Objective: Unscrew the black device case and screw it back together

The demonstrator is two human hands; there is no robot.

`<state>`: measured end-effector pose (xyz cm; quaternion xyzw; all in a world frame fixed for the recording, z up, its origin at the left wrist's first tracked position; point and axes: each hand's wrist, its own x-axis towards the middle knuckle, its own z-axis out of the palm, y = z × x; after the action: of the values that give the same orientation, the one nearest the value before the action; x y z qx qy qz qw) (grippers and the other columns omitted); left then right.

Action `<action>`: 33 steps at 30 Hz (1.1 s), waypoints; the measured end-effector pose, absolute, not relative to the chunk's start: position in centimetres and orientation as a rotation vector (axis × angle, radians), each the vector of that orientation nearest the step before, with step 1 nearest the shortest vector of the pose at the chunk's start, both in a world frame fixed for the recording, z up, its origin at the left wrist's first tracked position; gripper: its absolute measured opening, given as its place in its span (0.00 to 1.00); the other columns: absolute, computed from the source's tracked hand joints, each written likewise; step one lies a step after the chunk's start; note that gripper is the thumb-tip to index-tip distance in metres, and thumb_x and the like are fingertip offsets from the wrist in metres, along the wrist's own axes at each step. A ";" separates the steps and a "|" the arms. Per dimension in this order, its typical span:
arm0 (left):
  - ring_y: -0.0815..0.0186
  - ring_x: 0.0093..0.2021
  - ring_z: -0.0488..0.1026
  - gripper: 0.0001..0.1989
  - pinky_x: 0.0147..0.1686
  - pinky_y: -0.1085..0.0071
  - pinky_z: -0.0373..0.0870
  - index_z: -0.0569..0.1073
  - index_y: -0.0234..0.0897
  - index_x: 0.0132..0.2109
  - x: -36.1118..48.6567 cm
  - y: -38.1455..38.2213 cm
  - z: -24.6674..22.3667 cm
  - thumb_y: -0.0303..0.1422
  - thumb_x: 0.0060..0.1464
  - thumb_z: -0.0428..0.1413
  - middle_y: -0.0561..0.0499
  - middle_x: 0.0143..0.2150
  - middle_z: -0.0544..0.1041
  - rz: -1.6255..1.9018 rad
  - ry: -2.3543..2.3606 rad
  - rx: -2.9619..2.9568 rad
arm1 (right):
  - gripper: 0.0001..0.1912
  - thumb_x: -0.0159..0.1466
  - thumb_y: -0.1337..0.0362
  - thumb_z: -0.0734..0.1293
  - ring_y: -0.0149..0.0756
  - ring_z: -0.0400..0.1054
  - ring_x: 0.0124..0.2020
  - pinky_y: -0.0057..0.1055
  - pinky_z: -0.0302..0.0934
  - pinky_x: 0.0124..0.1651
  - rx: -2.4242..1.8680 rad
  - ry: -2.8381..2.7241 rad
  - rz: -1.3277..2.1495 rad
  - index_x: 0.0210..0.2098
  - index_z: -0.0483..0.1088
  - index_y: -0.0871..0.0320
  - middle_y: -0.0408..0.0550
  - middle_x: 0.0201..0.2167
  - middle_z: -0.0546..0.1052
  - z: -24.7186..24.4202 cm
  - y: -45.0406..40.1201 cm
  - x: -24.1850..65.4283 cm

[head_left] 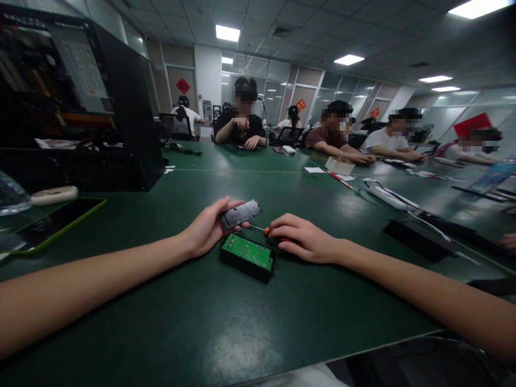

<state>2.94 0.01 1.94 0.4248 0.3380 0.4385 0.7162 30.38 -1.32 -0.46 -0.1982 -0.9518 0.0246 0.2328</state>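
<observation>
My left hand [205, 228] is closed on a flat black plastic cover [242, 213], tilted so its inner side faces me. Just below it, a black box [245, 266] rests on the table with a green circuit board [249, 250] inside, facing up. My right hand [304, 237] grips a screwdriver [266, 231] with an orange-red handle. The thin metal shaft points left, toward the cover and over the box's far edge. Whether its tip touches the cover is hidden.
A computer case [129, 118] with an open side stands at the left, near a phone [60, 223]. A power strip [389, 194] with cables and a black flat piece [419, 240] lie to the right. Several people sit across the green table [193, 333].
</observation>
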 end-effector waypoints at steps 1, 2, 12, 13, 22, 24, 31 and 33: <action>0.61 0.37 0.79 0.24 0.34 0.70 0.72 0.71 0.21 0.62 2.9 0.0 1.9 0.37 0.72 0.45 0.33 0.50 0.81 0.969 0.749 0.945 | 0.13 0.73 0.63 0.62 0.38 0.69 0.52 0.38 0.66 0.56 -0.542 -2.613 0.063 0.53 0.70 0.58 0.56 0.51 0.75 -0.4 -1.3 30.4; 0.61 0.37 0.79 0.24 0.35 0.70 0.71 0.71 0.22 0.62 2.9 0.0 1.9 0.37 0.72 0.44 0.33 0.51 0.81 0.968 0.748 0.951 | 0.13 0.73 0.62 0.61 0.38 0.69 0.52 0.39 0.67 0.55 -0.541 -2.611 0.062 0.53 0.70 0.58 0.56 0.51 0.75 -0.4 -1.3 30.4; 0.60 0.36 0.80 0.29 0.34 0.69 0.71 0.72 0.22 0.62 2.9 0.1 2.2 0.42 0.73 0.39 0.32 0.50 0.81 0.948 0.719 0.911 | 0.21 0.72 0.52 0.61 0.41 0.69 0.53 0.41 0.66 0.56 -0.524 -2.554 0.110 0.57 0.69 0.57 0.58 0.53 0.74 -0.3 -1.9 30.0; 0.59 0.36 0.80 0.30 0.34 0.69 0.71 0.71 0.21 0.62 2.8 0.1 2.1 0.42 0.73 0.39 0.32 0.50 0.81 0.948 0.713 0.904 | 0.25 0.71 0.47 0.61 0.42 0.69 0.54 0.41 0.66 0.56 -0.512 -2.545 0.128 0.59 0.68 0.58 0.59 0.53 0.73 -0.1 -2.3 29.7; 0.57 0.38 0.80 0.29 0.41 0.65 0.74 0.69 0.22 0.64 2.8 -0.2 2.0 0.42 0.73 0.41 0.33 0.46 0.82 0.958 0.710 0.908 | 0.40 0.64 0.40 0.67 0.50 0.71 0.54 0.46 0.68 0.55 -0.854 -2.563 0.114 0.64 0.62 0.62 0.62 0.56 0.74 3.1 -7.2 23.7; 0.57 0.38 0.80 0.27 0.42 0.65 0.74 0.69 0.23 0.64 2.9 -0.3 2.0 0.41 0.72 0.43 0.34 0.45 0.82 0.950 0.717 0.915 | 0.35 0.66 0.46 0.68 0.51 0.73 0.51 0.47 0.68 0.53 -1.001 -2.638 0.124 0.65 0.62 0.61 0.61 0.55 0.75 3.4 -7.7 22.6; 0.61 0.40 0.79 0.18 0.38 0.70 0.75 0.77 0.28 0.55 2.8 0.0 1.4 0.34 0.68 0.51 0.37 0.48 0.80 1.007 0.739 0.961 | 0.26 0.66 0.60 0.68 0.45 0.75 0.51 0.41 0.68 0.53 -1.023 -2.604 0.253 0.63 0.65 0.54 0.52 0.54 0.78 5.9 -7.1 23.8; 0.63 0.39 0.79 0.16 0.35 0.73 0.74 0.77 0.30 0.54 2.8 -0.1 1.4 0.25 0.60 0.56 0.40 0.49 0.79 1.018 0.770 1.003 | 0.25 0.65 0.58 0.68 0.44 0.75 0.50 0.40 0.68 0.52 -1.152 -2.457 0.192 0.60 0.67 0.54 0.51 0.53 0.79 7.9 -5.6 26.6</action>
<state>2.80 -0.06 1.38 0.4484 0.3443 0.4548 0.6882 26.65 -5.59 7.94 -0.4142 -0.8832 0.0691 0.2089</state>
